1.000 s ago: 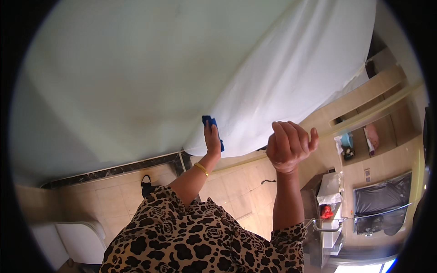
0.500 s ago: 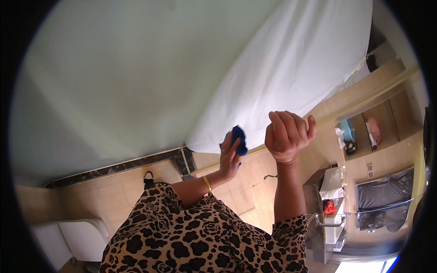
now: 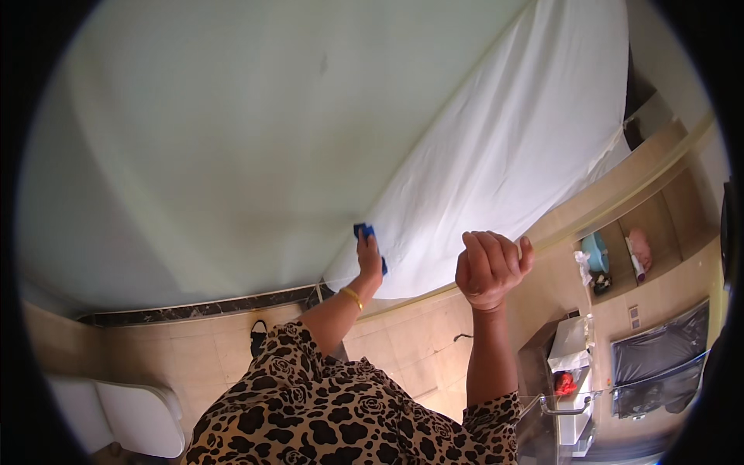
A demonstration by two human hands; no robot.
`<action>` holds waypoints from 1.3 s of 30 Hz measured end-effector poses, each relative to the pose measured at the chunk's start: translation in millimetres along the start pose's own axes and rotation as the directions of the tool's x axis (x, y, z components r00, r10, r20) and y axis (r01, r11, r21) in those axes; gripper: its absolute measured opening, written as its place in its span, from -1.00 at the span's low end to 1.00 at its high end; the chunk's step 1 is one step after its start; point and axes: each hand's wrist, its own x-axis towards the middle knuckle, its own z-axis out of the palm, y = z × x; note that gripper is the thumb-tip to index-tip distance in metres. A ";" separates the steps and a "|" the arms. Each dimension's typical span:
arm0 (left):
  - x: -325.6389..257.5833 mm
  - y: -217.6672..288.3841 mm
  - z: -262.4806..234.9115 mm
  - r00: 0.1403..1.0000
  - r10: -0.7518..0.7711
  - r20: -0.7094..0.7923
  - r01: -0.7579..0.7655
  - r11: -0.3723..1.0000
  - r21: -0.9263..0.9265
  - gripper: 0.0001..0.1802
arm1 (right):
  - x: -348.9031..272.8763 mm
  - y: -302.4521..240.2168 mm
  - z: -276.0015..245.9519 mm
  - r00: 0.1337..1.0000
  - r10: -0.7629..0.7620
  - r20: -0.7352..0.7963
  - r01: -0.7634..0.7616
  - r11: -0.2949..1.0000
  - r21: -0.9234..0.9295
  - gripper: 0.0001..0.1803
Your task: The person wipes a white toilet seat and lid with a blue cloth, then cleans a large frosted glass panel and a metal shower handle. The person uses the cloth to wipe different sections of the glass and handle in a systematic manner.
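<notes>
My left hand (image 3: 370, 261), with a gold bracelet at the wrist, is closed on a crumpled blue cloth (image 3: 362, 230). Hand and cloth are at the lower part of a large pale green-grey surface (image 3: 232, 155), where it meets a creased white sheet (image 3: 496, 139). I cannot tell how firmly the cloth touches it. To the right, my right hand (image 3: 492, 267) is raised with its fingers curled in. Whatever it may hold is hidden by the fingers.
A dark marbled strip (image 3: 201, 308) edges the pale surface above a tiled floor (image 3: 418, 341). A white seat (image 3: 139, 415) stands at lower left. On the right are a metal handle (image 3: 570, 407), shelves with a blue basin (image 3: 595, 252), and a red bundle (image 3: 565, 384).
My left hand has moved left with the blue cloth, toward the pale surface. My right hand stays curled and appears slightly lower, as the whole view has shifted a little.
</notes>
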 end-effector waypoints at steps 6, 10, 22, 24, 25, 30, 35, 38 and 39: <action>-17.5 91.7 57.6 0.961 0.257 0.106 -0.274 0.937 0.217 -0.33 | -3.8 -0.2 -2.4 1.000 0.008 -0.002 -0.008 1.000 0.020 -0.81; -59.0 156.4 76.0 0.779 0.558 0.287 -0.614 0.771 0.168 -0.37 | -4.1 -1.4 -3.8 1.000 0.022 0.008 -0.023 1.000 0.011 -0.83; -145.4 220.1 92.9 0.034 0.848 0.529 -0.982 0.126 -0.139 -0.46 | 7.6 -22.7 -69.0 0.901 0.391 -0.190 -0.338 0.904 0.260 -0.75; -148.6 188.8 72.0 -0.052 0.811 0.582 -0.983 0.063 -0.175 -0.53 | 2.3 -25.6 -72.7 0.890 0.436 -0.133 -0.398 0.886 0.240 -0.74; -147.1 178.3 63.1 -0.096 0.784 0.613 -0.982 0.026 -0.187 -0.56 | 1.3 -27.0 -73.5 0.885 0.454 -0.108 -0.422 0.877 0.230 -0.74; -148.7 211.3 85.3 -0.197 0.793 0.576 -0.972 -0.083 -0.219 -0.63 | 4.2 -40.4 -75.2 0.857 0.501 -0.119 -0.465 0.852 0.242 -0.75; -175.9 299.4 136.6 -0.266 0.808 0.526 -0.953 -0.139 -0.268 -0.55 | 18.3 -31.6 -84.7 0.845 0.490 -0.216 -0.474 0.872 0.124 -0.78; -171.5 289.3 136.4 -0.270 0.808 0.524 -0.953 -0.147 -0.265 -0.54 | 19.8 -28.4 -82.2 0.826 0.509 -0.243 -0.497 0.860 0.115 -0.76; -168.2 273.3 130.5 -0.258 0.805 0.535 -0.952 -0.118 -0.282 -0.55 | 15.8 -28.5 -81.1 0.825 0.511 -0.242 -0.499 0.859 0.111 -0.75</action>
